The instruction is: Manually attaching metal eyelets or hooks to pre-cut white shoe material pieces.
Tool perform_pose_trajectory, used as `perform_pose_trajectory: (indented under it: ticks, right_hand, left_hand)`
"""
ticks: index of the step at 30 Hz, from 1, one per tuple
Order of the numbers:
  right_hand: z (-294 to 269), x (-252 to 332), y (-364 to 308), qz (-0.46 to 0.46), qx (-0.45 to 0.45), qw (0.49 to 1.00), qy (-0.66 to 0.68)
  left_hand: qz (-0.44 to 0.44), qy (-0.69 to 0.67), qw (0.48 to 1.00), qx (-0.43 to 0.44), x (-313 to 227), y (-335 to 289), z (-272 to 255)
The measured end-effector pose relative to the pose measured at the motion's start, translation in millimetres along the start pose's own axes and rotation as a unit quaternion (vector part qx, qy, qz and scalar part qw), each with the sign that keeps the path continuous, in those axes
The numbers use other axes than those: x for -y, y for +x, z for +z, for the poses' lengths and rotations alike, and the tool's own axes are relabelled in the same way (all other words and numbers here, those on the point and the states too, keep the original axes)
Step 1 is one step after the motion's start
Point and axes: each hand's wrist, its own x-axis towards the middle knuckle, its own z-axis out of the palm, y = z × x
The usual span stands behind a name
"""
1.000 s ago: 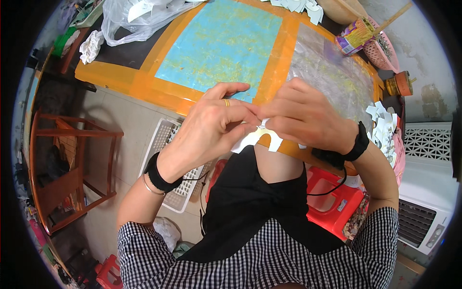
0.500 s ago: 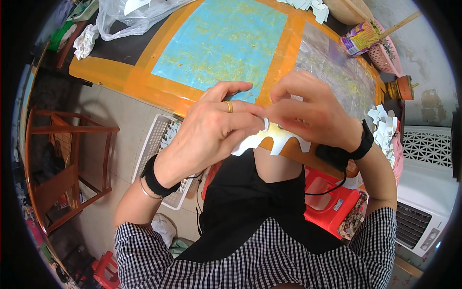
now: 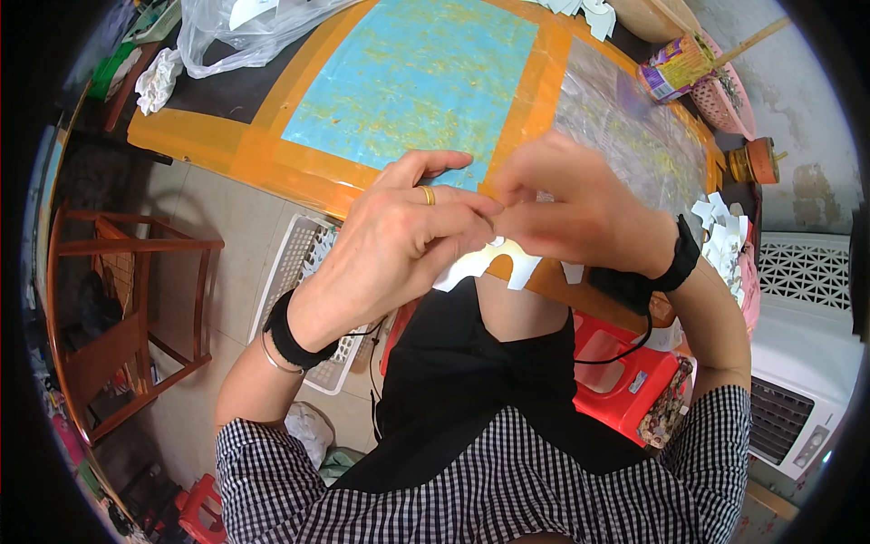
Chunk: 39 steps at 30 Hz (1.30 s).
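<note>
A white scalloped cut-out piece (image 3: 469,266), with arch-shaped notches along its lower edge, lies at the near edge of the table under my fingers. My left hand (image 3: 385,231) closes thumb and fingertips on its upper left part, the forefinger side raised. My right hand (image 3: 575,208) is curled over the piece's right part, partly covering it. Its fingers are pinched together and a little blurred, and what sits between them is hidden. The two hands' fingertips almost meet.
An orange-taped table (image 3: 208,140) carries a blue sheet (image 3: 412,82) with yellowish smears. At the right are a can with a stick (image 3: 675,68), a pink basket (image 3: 729,113), a jar (image 3: 754,161) and white cut-outs (image 3: 722,238). A white crate (image 3: 281,272) stands below left.
My right hand has shifted slightly left and curled further over the white piece, covering more of its right side. My left hand has hardly moved.
</note>
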Motion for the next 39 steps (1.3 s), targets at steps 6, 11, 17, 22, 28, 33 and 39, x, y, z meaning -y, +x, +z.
perform_pose_trajectory:
  ticks: [6,11,17,22,28,33,39]
  right_hand:
    - [-4,2,-8,-0.09,0.02,0.994,-0.061]
    - [-8,5,-7,-0.11,0.071,0.99,-0.059]
    - [-8,5,-4,-0.119,0.073,0.989,-0.058]
    - [-10,8,-5,-0.136,0.075,0.987,-0.039]
    - [-13,12,-4,-0.124,0.097,0.985,-0.075]
    - [-8,18,-9,-0.046,0.077,0.995,-0.047]
    - [-3,21,-15,0.033,0.045,0.996,-0.077]
  left_hand:
    - [-0.008,-0.008,1.0,0.0,2,-1,3]
    - [-0.003,-0.01,1.0,-0.005,2,-1,2]
    - [0.007,-0.002,1.0,-0.012,4,-1,2]
    - [0.017,-0.005,1.0,-0.014,5,-2,3]
    - [0.018,0.004,1.0,-0.016,4,-2,3]
    - [0.004,-0.008,1.0,-0.005,3,0,3]
    - [-0.003,-0.016,1.0,-0.019,2,-1,6]
